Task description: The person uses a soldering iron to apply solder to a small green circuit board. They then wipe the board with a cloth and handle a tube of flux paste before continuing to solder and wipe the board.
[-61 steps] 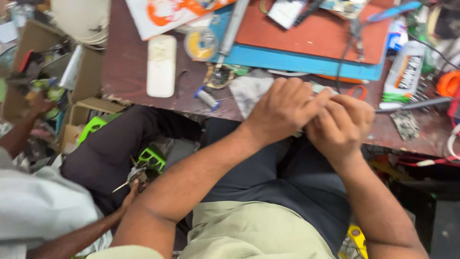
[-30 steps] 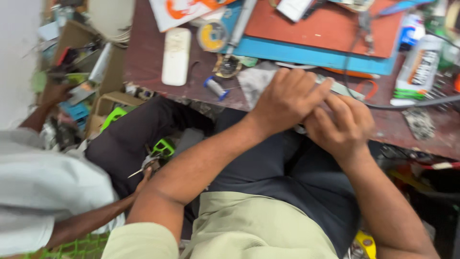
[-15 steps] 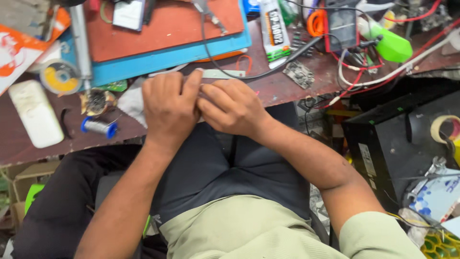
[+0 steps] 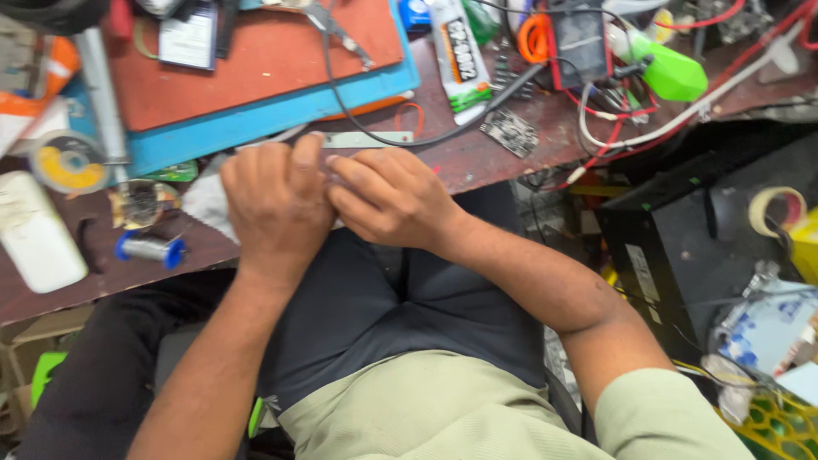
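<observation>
My left hand [image 4: 273, 204] and my right hand [image 4: 394, 198] are pressed together at the front edge of a dark brown workbench [image 4: 477, 158], above my lap. The fingertips of both close on the near end of a pale flat strip [image 4: 371, 139] that sticks out past them; the rest of what they pinch is hidden. A black cable [image 4: 341, 102] runs over the strip's far side. A crumpled whitish sheet [image 4: 204, 200] lies under my left hand.
An orange mat [image 4: 256, 60] on a blue mat [image 4: 281, 111] lies behind the hands. Also on the bench: glue tube [image 4: 456, 51], small circuit board [image 4: 509, 132], green bottle [image 4: 669, 72], blue-capped spool [image 4: 149, 249], white box [image 4: 34, 243]. A black case [image 4: 699, 247] stands at right.
The view has swung right, so the other person at the left is out of sight and the black case shows. My hands stay pressed together at the bench edge.
</observation>
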`<state>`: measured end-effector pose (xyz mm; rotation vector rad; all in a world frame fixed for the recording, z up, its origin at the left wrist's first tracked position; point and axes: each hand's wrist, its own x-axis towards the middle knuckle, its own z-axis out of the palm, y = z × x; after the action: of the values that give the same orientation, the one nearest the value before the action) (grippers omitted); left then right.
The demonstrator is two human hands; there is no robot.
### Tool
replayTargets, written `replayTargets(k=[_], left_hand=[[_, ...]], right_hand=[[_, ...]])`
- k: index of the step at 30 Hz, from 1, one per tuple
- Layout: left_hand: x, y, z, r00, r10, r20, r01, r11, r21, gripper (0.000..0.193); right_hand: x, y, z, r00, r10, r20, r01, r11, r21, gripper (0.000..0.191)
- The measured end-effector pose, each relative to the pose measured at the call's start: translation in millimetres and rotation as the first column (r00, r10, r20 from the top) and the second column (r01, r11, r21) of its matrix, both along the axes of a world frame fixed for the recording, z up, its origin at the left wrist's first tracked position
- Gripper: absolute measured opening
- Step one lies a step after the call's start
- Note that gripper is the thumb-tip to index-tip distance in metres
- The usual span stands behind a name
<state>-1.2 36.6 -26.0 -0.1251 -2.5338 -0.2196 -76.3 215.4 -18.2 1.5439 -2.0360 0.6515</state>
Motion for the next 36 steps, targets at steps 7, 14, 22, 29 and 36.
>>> replayTargets(k=[7, 14, 22, 29, 36], left_hand=[[0.1, -0.6, -2.3, 0.999, -0.035, -0.041, 0.037, 0.999, 0.037, 0.056], [3.3, -0.1, -5.9, 0.997, 0.077, -0.001, -0.077, 0.997, -0.026, 0.066], [2.6, -1.7, -9.3, 0.999, 0.034, 0.001, -0.034, 0.999, 0.026, 0.066], [2.6, -1.8, -5.7, 0.998, 0.048, 0.036, -0.047, 0.999, -0.019, 0.061], [2.5, -0.9, -3.5, 0.997, 0.054, 0.053, -0.053, 0.999, -0.013, 0.061]], right_hand=[[3.7, -4.8, -2.5, 0.915, -0.367, 0.167, 0.38, 0.923, -0.056, 0.049], [0.8, -4.8, -7.5, 0.927, -0.359, 0.112, 0.362, 0.932, -0.01, 0.053], [1.1, -6.1, -8.1, 0.93, -0.36, 0.069, 0.36, 0.933, 0.017, 0.05], [1.8, -6.6, -7.3, 0.937, -0.345, 0.055, 0.343, 0.939, 0.04, 0.046], [2.4, -7.7, -5.8, 0.933, -0.356, 0.057, 0.354, 0.935, 0.036, 0.046]])
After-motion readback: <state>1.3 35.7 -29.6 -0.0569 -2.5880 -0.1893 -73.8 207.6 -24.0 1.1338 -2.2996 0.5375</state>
